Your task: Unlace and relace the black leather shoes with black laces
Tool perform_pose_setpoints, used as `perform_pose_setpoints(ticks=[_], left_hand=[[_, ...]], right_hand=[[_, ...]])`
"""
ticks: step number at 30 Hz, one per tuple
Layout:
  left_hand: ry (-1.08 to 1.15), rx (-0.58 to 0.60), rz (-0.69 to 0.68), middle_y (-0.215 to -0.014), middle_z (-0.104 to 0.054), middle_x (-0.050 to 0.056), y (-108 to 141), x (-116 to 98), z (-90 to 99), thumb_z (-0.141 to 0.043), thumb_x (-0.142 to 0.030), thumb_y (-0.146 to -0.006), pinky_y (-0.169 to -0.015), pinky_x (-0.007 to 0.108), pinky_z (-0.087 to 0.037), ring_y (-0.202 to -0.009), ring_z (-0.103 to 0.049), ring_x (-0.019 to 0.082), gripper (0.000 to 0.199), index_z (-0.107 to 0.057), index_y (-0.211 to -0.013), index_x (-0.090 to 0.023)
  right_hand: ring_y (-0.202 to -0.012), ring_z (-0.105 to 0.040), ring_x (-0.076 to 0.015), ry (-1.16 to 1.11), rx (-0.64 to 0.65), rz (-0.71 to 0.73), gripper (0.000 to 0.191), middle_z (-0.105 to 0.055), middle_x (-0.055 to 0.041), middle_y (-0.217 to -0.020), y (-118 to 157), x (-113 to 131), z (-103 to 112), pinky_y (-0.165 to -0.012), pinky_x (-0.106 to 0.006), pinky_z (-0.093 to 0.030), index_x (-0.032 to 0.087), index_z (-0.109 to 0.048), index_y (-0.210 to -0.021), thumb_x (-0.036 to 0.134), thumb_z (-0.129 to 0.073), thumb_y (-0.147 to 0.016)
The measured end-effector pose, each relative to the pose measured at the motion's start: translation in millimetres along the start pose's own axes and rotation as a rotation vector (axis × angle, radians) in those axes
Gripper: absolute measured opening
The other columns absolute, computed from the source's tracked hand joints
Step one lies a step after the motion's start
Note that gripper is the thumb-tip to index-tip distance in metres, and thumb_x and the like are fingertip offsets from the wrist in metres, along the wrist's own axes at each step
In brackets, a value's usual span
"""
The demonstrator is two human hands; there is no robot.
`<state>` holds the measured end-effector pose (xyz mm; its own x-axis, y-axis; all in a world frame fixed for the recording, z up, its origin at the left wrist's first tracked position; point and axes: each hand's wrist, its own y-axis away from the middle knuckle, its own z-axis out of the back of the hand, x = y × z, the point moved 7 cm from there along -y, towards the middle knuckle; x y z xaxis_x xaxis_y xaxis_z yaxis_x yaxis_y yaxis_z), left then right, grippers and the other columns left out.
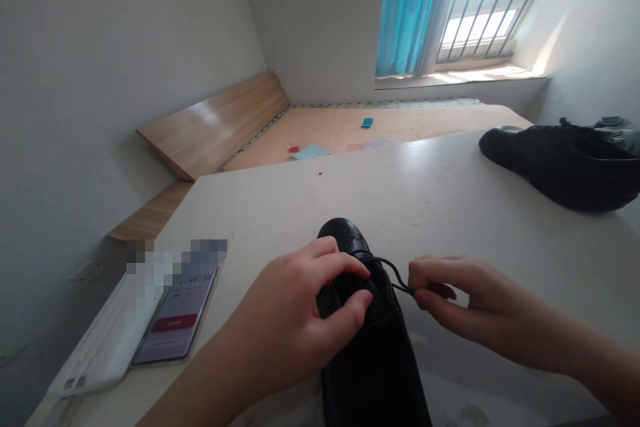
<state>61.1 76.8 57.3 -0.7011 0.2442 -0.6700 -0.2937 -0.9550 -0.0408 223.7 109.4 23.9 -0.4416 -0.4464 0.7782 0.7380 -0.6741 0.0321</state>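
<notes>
the near black shoe (383, 353) lies on the tabletop (250, 213); right of it, the right hand (463, 287) has its grip pinched on the lace (393, 266). whether the left hand (305, 307), over the shoe, grips lace, i cannot tell. steady shoe, even pull.

Shiny black shoe (373, 360), upright on white table (280, 213), pointing away, black lace (395, 267) extended to its right

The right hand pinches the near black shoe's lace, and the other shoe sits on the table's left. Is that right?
No: the head view shows the other shoe on the right of the table. The right hand does pinch the lace of the near black shoe.
</notes>
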Motion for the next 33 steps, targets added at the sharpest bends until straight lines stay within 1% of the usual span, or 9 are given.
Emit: perform_pose_setpoints(ticks=[5, 8, 11, 19, 24, 26, 29, 31, 33], left_hand=[[0.010, -0.097, 0.066, -0.088, -0.061, 0.001, -4, -1, -8.2, -0.072, -0.054, -0.076, -0.070, 0.032, -0.044, -0.079, -0.061, 0.021, 0.034, -0.071, -0.093, -0.025], [0.020, -0.132, 0.112, -0.085, -0.060, -0.001, -4, 0, -11.5, -0.071, -0.042, -0.076, -0.069, 0.031, -0.044, -0.077, -0.060, 0.019, 0.022, -0.068, -0.088, -0.024], [0.048, -0.107, 0.124, -0.086, -0.061, -0.002, -4, -1, -14.2, -0.069, -0.030, -0.074, -0.069, 0.030, -0.044, -0.077, -0.060, 0.018, 0.015, -0.068, -0.087, -0.025], [0.105, -0.052, 0.057, -0.082, -0.058, -0.001, -5, 1, -13.3, -0.057, -0.026, -0.081, -0.067, 0.030, -0.042, -0.075, -0.058, 0.017, 0.014, -0.068, -0.088, -0.023], [0.125, -0.089, 0.069, -0.080, -0.057, 0.000, -8, 6, -17.3, -0.057, -0.028, -0.087, -0.065, 0.029, -0.040, -0.073, -0.056, 0.016, 0.013, -0.065, -0.079, -0.022], [0.165, -0.120, 0.060, -0.080, -0.057, 0.000, -7, 5, -15.2, -0.057, -0.030, -0.090, -0.063, 0.028, -0.040, -0.072, -0.055, 0.016, 0.016, -0.063, -0.078, -0.021], [0.313, -0.215, 0.060, -0.069, -0.054, -0.003, -3, 4, -4.1, -0.055, -0.036, -0.094, -0.056, 0.025, -0.036, -0.062, -0.049, 0.013, 0.022, -0.059, -0.078, -0.021], [0.427, -0.299, 0.051, -0.064, -0.051, -0.004, 1, 4, 6.2, -0.056, -0.038, -0.094, -0.053, 0.024, -0.035, -0.058, -0.045, 0.012, 0.024, -0.058, -0.077, -0.021], [0.509, -0.385, 0.017, -0.063, -0.052, -0.004, 6, 4, 16.3, -0.060, -0.037, -0.093, -0.052, 0.023, -0.035, -0.057, -0.044, 0.011, 0.023, -0.058, -0.075, -0.021]], right_hand=[[-0.059, -0.042, -0.0107, 0.021, 0.012, -0.013, 0.022, -0.046, 0.0029, -0.064, -1, -1, -2, -0.053, -0.022, -0.033, 0.019, -0.051, -0.073, 0.024, -0.045, -0.094], [-0.059, -0.043, -0.0104, 0.030, -0.003, -0.013, 0.025, -0.050, 0.0030, -0.066, -4, 0, -4, -0.055, -0.022, -0.034, 0.020, -0.056, -0.081, 0.031, -0.042, -0.098], [-0.056, -0.040, -0.0092, 0.070, -0.002, 0.008, 0.022, -0.048, 0.0045, -0.063, -7, 1, -7, -0.053, -0.021, -0.031, 0.020, -0.056, -0.081, 0.028, -0.043, -0.097], [-0.055, -0.043, -0.0097, 0.182, -0.022, 0.076, 0.023, -0.053, 0.0022, -0.062, -13, 12, -10, -0.052, -0.023, -0.029, 0.019, -0.060, -0.081, 0.024, -0.044, -0.096], [-0.058, -0.049, -0.0114, 0.266, -0.044, 0.099, 0.024, -0.058, 0.0005, -0.065, -13, 18, -3, -0.055, -0.024, -0.033, 0.019, -0.057, -0.074, 0.023, -0.047, -0.095], [-0.066, -0.054, -0.0137, 0.280, -0.101, 0.109, 0.024, -0.062, -0.0017, -0.074, -12, 20, 6, -0.061, -0.026, -0.038, 0.020, -0.062, -0.079, 0.026, -0.047, -0.097], [-0.089, -0.059, -0.0181, 0.245, -0.198, 0.181, 0.024, -0.065, -0.0052, -0.094, -14, 33, 22, -0.077, -0.031, -0.045, 0.022, -0.069, -0.100, 0.037, -0.050, -0.099], [-0.099, -0.058, -0.0182, 0.167, -0.175, 0.250, 0.024, -0.064, -0.0049, -0.102, -18, 48, 24, -0.085, -0.031, -0.046, 0.024, -0.069, -0.108, 0.040, -0.055, -0.097], [-0.096, -0.058, -0.0152, 0.060, -0.094, 0.299, 0.018, -0.063, -0.0026, -0.099, -24, 65, 21, -0.084, -0.027, -0.046, 0.022, -0.069, -0.096, 0.037, -0.059, -0.095]])
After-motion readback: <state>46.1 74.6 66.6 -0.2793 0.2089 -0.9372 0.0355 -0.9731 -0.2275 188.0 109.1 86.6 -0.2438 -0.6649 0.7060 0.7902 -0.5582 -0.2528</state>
